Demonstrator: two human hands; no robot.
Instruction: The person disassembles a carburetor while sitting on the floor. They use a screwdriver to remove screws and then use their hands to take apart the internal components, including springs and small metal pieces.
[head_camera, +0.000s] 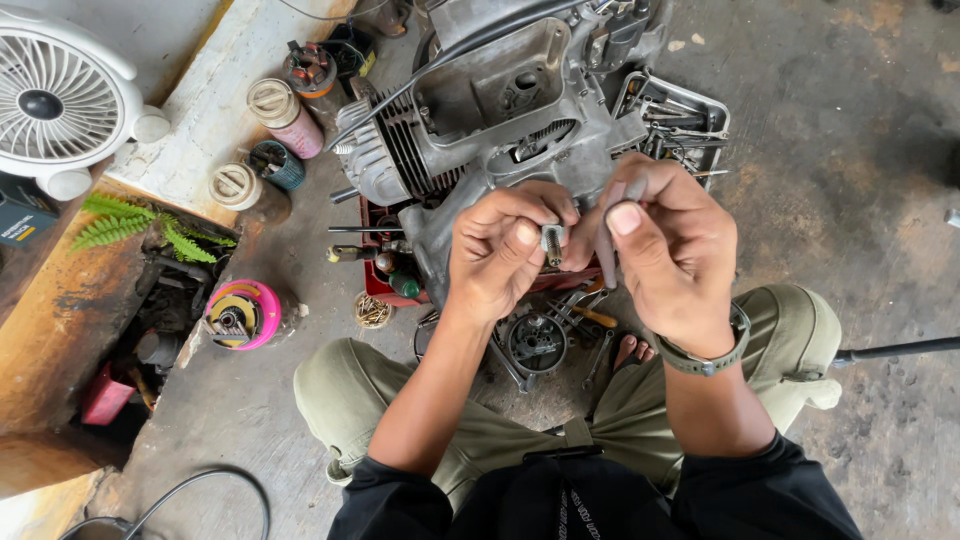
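My left hand (497, 252) pinches a small threaded metal bolt (552, 241) between thumb and fingers, held up in front of me. My right hand (668, 246) is closed around a thin grey tool (606, 250) whose tip meets the bolt. Both hands hover above a grey engine block (490, 110) with cooling fins that lies on the concrete floor. I sit cross-legged in olive trousers (350, 390), with a watch (712, 360) on my right wrist.
A metal tray of tools (680, 115) lies past the engine. Wrenches and a round metal part (537, 343) lie by my foot. Spray cans (285, 115), a pink round tin (243, 313), a white fan (60, 100) and a fern (140, 228) stand at left.
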